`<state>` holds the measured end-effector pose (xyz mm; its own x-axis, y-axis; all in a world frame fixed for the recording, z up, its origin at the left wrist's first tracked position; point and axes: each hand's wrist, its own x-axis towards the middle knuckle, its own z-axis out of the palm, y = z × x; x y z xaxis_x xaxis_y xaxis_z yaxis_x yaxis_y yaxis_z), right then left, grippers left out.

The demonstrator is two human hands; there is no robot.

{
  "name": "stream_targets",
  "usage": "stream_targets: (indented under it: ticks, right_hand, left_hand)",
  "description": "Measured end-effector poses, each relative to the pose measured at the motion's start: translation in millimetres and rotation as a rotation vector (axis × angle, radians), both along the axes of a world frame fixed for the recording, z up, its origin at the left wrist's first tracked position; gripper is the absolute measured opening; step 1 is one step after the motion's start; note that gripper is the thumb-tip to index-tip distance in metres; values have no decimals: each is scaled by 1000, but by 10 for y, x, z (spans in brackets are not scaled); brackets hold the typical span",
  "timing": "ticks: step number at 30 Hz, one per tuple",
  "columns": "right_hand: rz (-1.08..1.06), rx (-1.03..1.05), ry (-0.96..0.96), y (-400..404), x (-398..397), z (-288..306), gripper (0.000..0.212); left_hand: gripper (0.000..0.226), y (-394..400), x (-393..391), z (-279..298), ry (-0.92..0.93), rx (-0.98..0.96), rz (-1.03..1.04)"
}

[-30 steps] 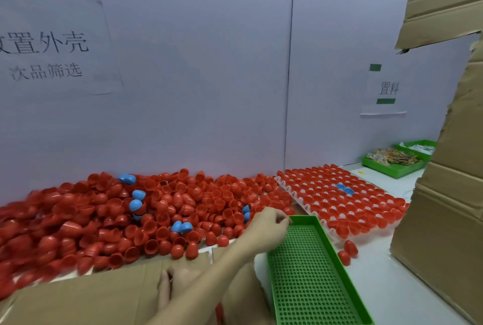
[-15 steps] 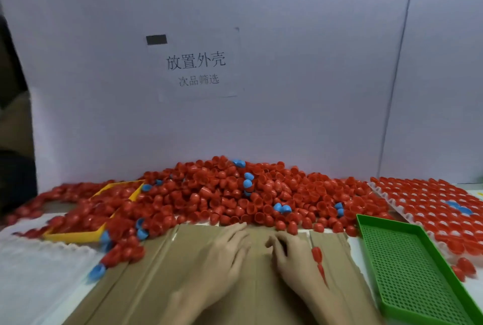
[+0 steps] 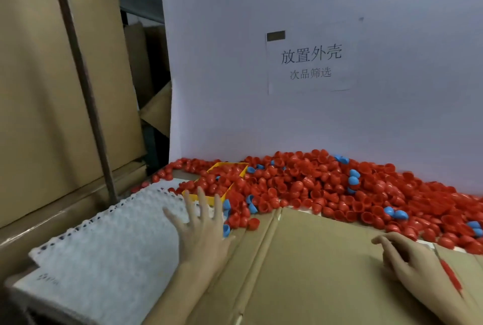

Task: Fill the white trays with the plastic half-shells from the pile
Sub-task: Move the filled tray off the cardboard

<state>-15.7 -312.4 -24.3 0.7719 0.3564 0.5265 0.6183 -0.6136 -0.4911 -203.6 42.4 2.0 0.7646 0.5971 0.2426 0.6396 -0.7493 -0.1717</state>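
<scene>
Head view: left hand (image 3: 201, 230) splayed over white tray (image 3: 104, 246), right hand (image 3: 407, 259) loosely curled on cardboard (image 3: 313, 259) beside shell pile (image 3: 326, 189).

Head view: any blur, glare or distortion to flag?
Head view: motion-soft throughout; the spread left hand over the white dimpled plastic tray smears at its fingertips; wide-angle bowing tilts the brown cardboard boxes at left; lighting flat, no glare; black sign text on the white wall still legible.
</scene>
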Motion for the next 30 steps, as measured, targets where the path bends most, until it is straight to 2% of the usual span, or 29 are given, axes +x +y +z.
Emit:
stream_targets:
  ticks: [2, 4, 8, 12, 13, 16, 18, 19, 20, 22, 24, 26, 30]
  right_hand:
    - [-9, -16, -8, -1, -32, 15, 31]
    - [-14, -22, -3, 20, -76, 28, 33]
    - [-5, -14, -8, -1, -88, 38, 32]
    - [3, 68, 65, -20, -80, 57, 31]
    - [10, 87, 79, -20, -77, 61, 31]
    - [26, 116, 127, -12, -75, 78, 27]
    - [32, 127, 135, -15, -79, 93, 25]
    - [33, 131, 132, -22, -82, 98, 25]
    - [37, 132, 128, -33, -82, 106, 24]
    - [48, 135, 121, -54, -94, 118, 24]
    - [57, 134, 119, -61, -110, 128, 24]
    - [62, 122, 132, -43, -123, 138, 23]
    - [52, 73, 144, 5, -161, 173, 23]
  left_hand:
    - [96, 312, -187, 49, 128, -88, 188]
    - [87, 472, -271, 6, 175, -190, 191]
    - [73, 597, -297, -9, -41, -307, 112]
    - [56, 565, -213, 292, -250, -337, 58]
    - [48, 530, -177, 385, -347, -331, 0]
    - [5, 340, -49, 616, -612, -286, -232]
    - [10, 184, 65, 678, -643, -262, -339]
    - [8, 109, 128, 675, -562, -236, -358]
    - [32, 65, 197, 618, -415, -203, -298]
    - [83, 93, 241, 438, -17, -171, -33]
    - [104, 222, 197, 207, 186, -226, 148]
    - [108, 355, 125, -8, 210, -267, 167]
    - [102, 454, -14, -83, 65, -230, 87]
